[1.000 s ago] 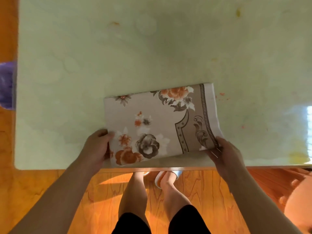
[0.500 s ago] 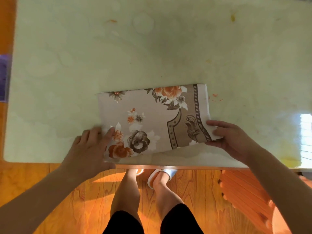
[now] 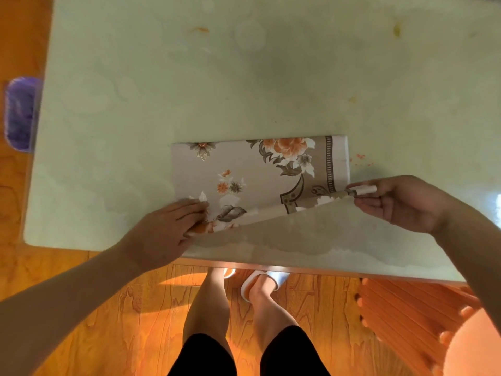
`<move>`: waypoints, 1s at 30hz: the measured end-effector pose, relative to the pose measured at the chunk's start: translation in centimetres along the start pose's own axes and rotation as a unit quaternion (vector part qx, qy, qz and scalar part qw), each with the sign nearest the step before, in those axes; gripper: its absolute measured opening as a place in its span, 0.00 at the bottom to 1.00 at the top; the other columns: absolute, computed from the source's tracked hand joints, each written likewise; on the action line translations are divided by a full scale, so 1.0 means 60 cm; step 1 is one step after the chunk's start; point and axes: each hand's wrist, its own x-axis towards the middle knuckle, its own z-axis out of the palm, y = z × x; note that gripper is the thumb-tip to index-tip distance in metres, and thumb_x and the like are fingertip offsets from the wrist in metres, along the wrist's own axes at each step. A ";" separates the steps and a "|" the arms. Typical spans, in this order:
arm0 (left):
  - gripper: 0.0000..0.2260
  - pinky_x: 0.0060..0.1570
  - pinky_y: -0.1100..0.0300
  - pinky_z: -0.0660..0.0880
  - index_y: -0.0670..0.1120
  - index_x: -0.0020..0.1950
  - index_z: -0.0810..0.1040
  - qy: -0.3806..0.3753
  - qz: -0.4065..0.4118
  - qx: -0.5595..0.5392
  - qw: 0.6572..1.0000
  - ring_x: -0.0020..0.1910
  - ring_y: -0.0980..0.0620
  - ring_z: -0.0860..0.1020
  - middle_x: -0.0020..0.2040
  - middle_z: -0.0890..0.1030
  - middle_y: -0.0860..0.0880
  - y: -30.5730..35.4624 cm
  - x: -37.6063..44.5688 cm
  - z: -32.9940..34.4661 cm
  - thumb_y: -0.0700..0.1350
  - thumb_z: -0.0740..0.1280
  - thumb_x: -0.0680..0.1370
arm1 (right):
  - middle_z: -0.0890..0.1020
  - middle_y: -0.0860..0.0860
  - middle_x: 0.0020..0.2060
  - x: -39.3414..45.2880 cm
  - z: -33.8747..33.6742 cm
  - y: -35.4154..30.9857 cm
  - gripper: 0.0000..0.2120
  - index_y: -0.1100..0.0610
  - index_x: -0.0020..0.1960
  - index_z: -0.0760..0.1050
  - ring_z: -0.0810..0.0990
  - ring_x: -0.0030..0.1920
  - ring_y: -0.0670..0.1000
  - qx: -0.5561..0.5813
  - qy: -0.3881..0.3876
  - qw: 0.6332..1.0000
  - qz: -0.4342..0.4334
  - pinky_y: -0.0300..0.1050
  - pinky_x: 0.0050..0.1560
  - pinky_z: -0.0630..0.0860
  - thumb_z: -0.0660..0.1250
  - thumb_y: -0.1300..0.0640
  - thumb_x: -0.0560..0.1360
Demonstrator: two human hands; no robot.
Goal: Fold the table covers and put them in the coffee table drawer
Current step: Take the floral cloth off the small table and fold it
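Note:
A folded table cover (image 3: 252,169), beige with orange and grey flowers and a patterned border, lies on the pale green tabletop (image 3: 189,85) near its front edge. My left hand (image 3: 168,229) rests flat on the cover's near left corner, fingers together, pressing it down. My right hand (image 3: 401,202) pinches the cover's near right corner and holds it lifted off the table, so the near edge curls up and back toward the far side. No drawer shows in the head view.
A purple object (image 3: 20,115) lies on the wooden floor left of the table. An orange ribbed stool or mat (image 3: 406,313) sits at the lower right. My legs and white slippers (image 3: 260,283) stand under the table's front edge.
My left hand went from gripping the cover's near left edge to pressing flat on it. My right hand has raised the near right corner and carried it away from me, curling the edge.

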 end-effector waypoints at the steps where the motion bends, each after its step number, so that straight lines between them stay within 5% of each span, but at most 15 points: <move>1: 0.20 0.76 0.70 0.53 0.45 0.67 0.81 0.008 -0.021 -0.047 0.999 0.69 0.55 0.73 0.67 0.80 0.50 -0.003 0.002 -0.009 0.50 0.60 0.79 | 0.82 0.59 0.44 0.000 -0.009 0.001 0.16 0.66 0.53 0.78 0.84 0.37 0.52 -0.037 -0.009 0.999 -0.006 0.43 0.38 0.83 0.54 0.73 0.76; 3: 0.20 0.69 0.73 0.61 0.49 0.65 0.82 0.025 -0.063 -0.105 0.992 0.66 0.60 0.74 0.63 0.83 0.54 -0.006 0.009 -0.025 0.56 0.60 0.80 | 0.78 0.57 0.46 0.008 -0.029 0.014 0.13 0.64 0.51 0.78 0.79 0.41 0.54 -0.198 -0.005 0.979 -0.049 0.47 0.43 0.81 0.59 0.75 0.76; 6: 0.23 0.55 0.73 0.69 0.53 0.62 0.84 0.025 -0.100 -0.148 0.984 0.58 0.59 0.78 0.57 0.85 0.57 -0.013 0.017 -0.037 0.64 0.58 0.80 | 0.75 0.50 0.56 0.026 -0.031 0.036 0.14 0.56 0.56 0.82 0.75 0.51 0.53 -0.459 0.062 0.869 -0.173 0.43 0.51 0.72 0.73 0.68 0.73; 10: 0.05 0.41 0.70 0.73 0.64 0.52 0.84 -0.004 -0.244 -0.271 0.931 0.43 0.61 0.80 0.41 0.84 0.60 -0.018 0.024 -0.042 0.56 0.70 0.79 | 0.78 0.47 0.59 0.032 -0.007 0.040 0.18 0.53 0.60 0.82 0.75 0.59 0.47 -0.456 0.124 0.835 -0.283 0.37 0.57 0.67 0.77 0.63 0.71; 13: 0.04 0.42 0.66 0.74 0.58 0.47 0.87 -0.002 -0.311 -0.406 0.859 0.40 0.57 0.81 0.42 0.85 0.52 -0.023 0.039 -0.057 0.49 0.75 0.75 | 0.82 0.47 0.56 0.031 0.004 0.038 0.17 0.54 0.62 0.79 0.77 0.54 0.35 -0.441 0.139 0.821 -0.334 0.27 0.56 0.67 0.74 0.64 0.74; 14: 0.06 0.46 0.63 0.76 0.56 0.49 0.87 0.007 -0.329 -0.457 0.826 0.43 0.56 0.82 0.45 0.86 0.49 -0.026 0.044 -0.063 0.48 0.75 0.74 | 0.82 0.46 0.54 0.032 0.007 0.036 0.17 0.53 0.62 0.78 0.78 0.51 0.33 -0.439 0.128 0.822 -0.339 0.25 0.55 0.68 0.72 0.65 0.75; 16: 0.10 0.55 0.52 0.78 0.51 0.54 0.87 0.026 -0.351 -0.523 0.777 0.48 0.47 0.83 0.52 0.85 0.42 -0.035 0.054 -0.071 0.49 0.75 0.73 | 0.83 0.46 0.52 0.047 0.009 0.032 0.16 0.49 0.61 0.76 0.81 0.52 0.39 -0.444 0.105 0.831 -0.317 0.37 0.59 0.74 0.71 0.63 0.77; 18: 0.11 0.54 0.45 0.78 0.47 0.54 0.85 0.047 -0.379 -0.512 0.770 0.46 0.39 0.82 0.48 0.85 0.41 -0.039 0.074 -0.070 0.51 0.74 0.76 | 0.83 0.48 0.52 0.065 0.012 0.024 0.12 0.48 0.59 0.76 0.81 0.55 0.51 -0.427 0.102 0.853 -0.283 0.52 0.60 0.75 0.73 0.53 0.76; 20: 0.12 0.44 0.52 0.77 0.46 0.51 0.83 0.096 -0.421 -0.475 0.766 0.39 0.46 0.80 0.40 0.84 0.46 -0.035 0.096 -0.063 0.54 0.73 0.77 | 0.83 0.48 0.52 0.077 0.020 0.016 0.11 0.47 0.59 0.77 0.80 0.53 0.51 -0.374 0.107 0.884 -0.259 0.54 0.57 0.74 0.69 0.46 0.78; 23: 0.14 0.36 0.59 0.72 0.46 0.52 0.78 0.178 -0.475 -0.358 0.784 0.37 0.53 0.78 0.40 0.82 0.52 -0.006 0.112 -0.056 0.56 0.71 0.78 | 0.83 0.49 0.52 0.093 0.030 0.015 0.09 0.49 0.60 0.78 0.81 0.53 0.53 -0.328 0.139 0.903 -0.242 0.53 0.57 0.76 0.65 0.51 0.82; 27: 0.18 0.46 0.59 0.71 0.49 0.62 0.74 0.279 -0.496 -0.437 0.696 0.49 0.54 0.80 0.50 0.81 0.54 0.021 0.092 -0.038 0.61 0.64 0.81 | 0.84 0.51 0.52 0.101 0.048 0.027 0.08 0.51 0.59 0.77 0.82 0.55 0.55 -0.276 0.190 0.909 -0.249 0.55 0.59 0.78 0.65 0.52 0.81; 30: 0.11 0.45 0.70 0.70 0.48 0.61 0.76 0.286 -0.478 -0.443 0.703 0.53 0.55 0.78 0.50 0.80 0.58 0.025 0.075 -0.019 0.52 0.62 0.84 | 0.82 0.52 0.53 0.097 0.060 0.037 0.06 0.50 0.58 0.75 0.80 0.53 0.53 -0.246 0.214 0.908 -0.264 0.47 0.50 0.75 0.63 0.55 0.83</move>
